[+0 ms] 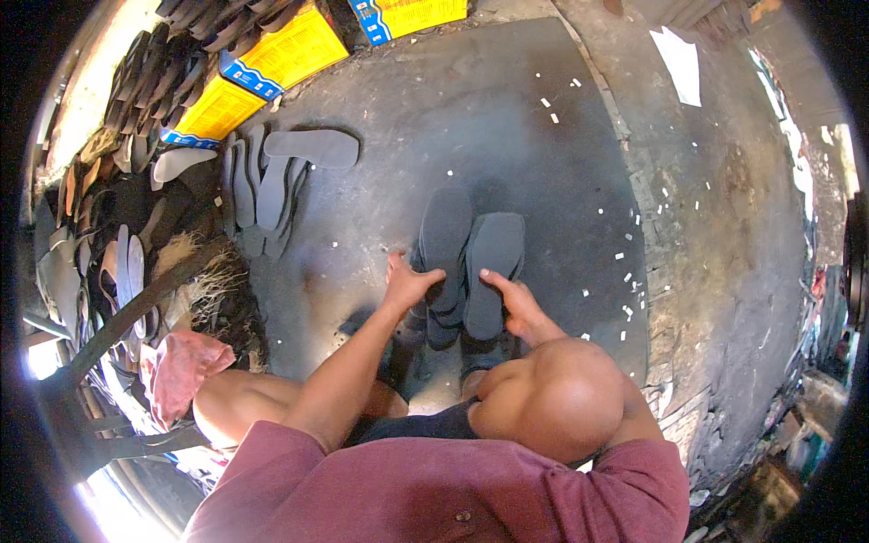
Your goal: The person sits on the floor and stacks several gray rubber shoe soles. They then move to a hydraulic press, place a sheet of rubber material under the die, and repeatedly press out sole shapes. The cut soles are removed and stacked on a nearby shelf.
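Observation:
In front of my knees, two dark grey stacks of shoe soles lie side by side on the dark floor sheet. At the left stack, my left hand has its thumb on the edge of the soles, while its other fingers stand apart from them. My right hand grips the right stack of shoe soles by its right side. Its thumb lies on the top sole; its other fingers are mostly hidden beside and below.
More grey soles lie to the left, one crosswise on top. Yellow and blue boxes stand at the far left near piled dark soles. A wooden bar and pink cloth are by my left knee. White scraps dot the floor.

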A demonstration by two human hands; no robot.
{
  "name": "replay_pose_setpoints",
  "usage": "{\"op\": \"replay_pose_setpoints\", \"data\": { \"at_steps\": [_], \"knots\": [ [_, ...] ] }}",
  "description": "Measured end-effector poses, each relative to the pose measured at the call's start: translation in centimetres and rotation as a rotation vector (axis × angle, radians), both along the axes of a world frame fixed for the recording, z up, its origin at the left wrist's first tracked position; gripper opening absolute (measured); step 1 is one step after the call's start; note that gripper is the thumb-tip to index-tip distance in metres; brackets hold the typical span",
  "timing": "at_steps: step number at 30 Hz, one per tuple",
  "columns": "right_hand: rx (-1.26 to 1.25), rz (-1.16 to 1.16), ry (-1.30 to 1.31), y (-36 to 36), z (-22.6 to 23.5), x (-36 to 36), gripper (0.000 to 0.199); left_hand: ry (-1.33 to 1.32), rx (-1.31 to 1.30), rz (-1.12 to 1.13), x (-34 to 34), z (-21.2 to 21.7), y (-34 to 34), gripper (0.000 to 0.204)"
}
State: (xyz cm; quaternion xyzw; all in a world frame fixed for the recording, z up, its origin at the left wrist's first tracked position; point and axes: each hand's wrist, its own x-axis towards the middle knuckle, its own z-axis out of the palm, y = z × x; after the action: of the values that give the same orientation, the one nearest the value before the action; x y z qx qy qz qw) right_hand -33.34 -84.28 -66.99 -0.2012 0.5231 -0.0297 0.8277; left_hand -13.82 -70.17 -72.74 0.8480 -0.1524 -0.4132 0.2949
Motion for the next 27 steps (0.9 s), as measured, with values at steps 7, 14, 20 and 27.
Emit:
{"op": "replay_pose_setpoints", "data": {
  "at_steps": [7,14,20,27],
  "knots": [
    [-1.005,0.132,0.378,-9.0,1.5,2.9,0.091,-0.192,-0.013,0.112,4.1,5.3,-6.3,0.088],
    [-1.067,0.494,0.321,-7.1,1.5,6.4,0.116,-0.418,0.094,-0.059,1.6,8.1,-8.8,0.092],
    [-1.198,0.308,0.702,-12.7,-4.1,2.0,0.113,-0.389,0.003,-0.008,3.0,6.2,-6.9,0.092],
    [-0.502,0.015,-0.1,-11.8,1.7,3.4,0.09,-0.006,-0.246,0.049,2.9,4.7,-8.9,0.104]
  ]
}}
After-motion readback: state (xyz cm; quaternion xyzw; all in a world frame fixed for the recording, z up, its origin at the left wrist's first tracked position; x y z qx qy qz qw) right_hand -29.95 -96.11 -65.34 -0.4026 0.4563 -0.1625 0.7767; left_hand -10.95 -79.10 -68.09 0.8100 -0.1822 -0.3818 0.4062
